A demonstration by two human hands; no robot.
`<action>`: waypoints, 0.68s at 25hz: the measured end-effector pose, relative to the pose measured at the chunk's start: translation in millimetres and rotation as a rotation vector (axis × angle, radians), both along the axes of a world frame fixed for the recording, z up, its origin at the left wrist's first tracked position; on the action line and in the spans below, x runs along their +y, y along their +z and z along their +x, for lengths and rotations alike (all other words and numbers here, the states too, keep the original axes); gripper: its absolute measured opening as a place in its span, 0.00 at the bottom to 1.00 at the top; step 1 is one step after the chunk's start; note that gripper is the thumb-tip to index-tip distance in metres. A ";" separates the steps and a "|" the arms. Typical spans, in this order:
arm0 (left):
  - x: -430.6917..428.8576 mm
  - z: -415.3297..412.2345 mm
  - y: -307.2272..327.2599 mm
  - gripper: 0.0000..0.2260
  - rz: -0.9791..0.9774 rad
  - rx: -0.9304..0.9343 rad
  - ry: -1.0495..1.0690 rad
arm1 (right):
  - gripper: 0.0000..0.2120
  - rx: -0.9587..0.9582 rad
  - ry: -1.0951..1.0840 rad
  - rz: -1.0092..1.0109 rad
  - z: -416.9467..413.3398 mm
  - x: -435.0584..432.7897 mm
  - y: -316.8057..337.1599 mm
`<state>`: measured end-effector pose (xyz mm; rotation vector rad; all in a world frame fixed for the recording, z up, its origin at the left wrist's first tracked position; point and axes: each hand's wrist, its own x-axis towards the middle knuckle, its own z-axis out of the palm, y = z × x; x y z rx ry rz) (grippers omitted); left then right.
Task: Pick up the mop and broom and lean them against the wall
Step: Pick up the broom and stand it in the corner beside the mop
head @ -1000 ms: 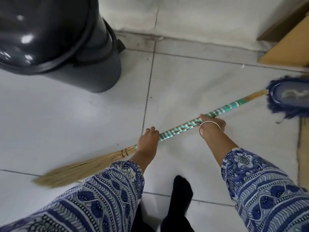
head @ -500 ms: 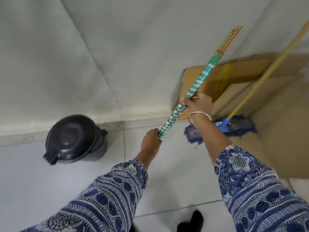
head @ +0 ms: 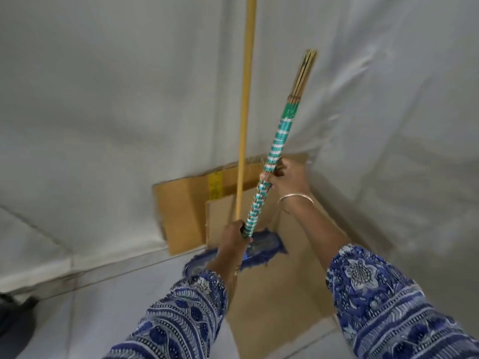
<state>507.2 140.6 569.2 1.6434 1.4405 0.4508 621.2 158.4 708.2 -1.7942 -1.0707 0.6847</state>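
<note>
The broom [head: 278, 141] has a handle wrapped in green and silver bands and stands nearly upright in front of me, its tip tilted toward the white wall's corner. My left hand [head: 232, 242] grips the handle low down. Higher on the handle, my right hand [head: 283, 177] grips it too. The bristle end is hidden below my arms. The mop [head: 245, 104] stands leaning in the corner, its long yellow pole rising against the wall and its blue fringed head [head: 261, 248] on the floor behind my left hand.
Flattened cardboard sheets [head: 184, 208] lean at the foot of the wall and lie on the floor in the corner. A black bin's edge [head: 10, 304] shows at the far left. White floor tiles lie to the left.
The broom went from lying on the floor to upright in both hands. My view has swung right to the corner, and the black bin has slid to the left edge.
</note>
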 end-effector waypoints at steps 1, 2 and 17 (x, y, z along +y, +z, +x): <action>8.1 23.2 1.4 0.10 -0.009 0.005 -0.016 | 0.10 0.013 0.002 0.000 19.6 6.3 3.8; 18.3 47.3 -0.8 0.10 -0.015 0.000 -0.025 | 0.10 0.016 0.019 -0.003 40.6 15.7 4.1; 183.6 288.7 -201.6 0.03 -0.244 0.061 0.118 | 0.12 -0.030 0.147 -0.225 264.0 207.5 -207.9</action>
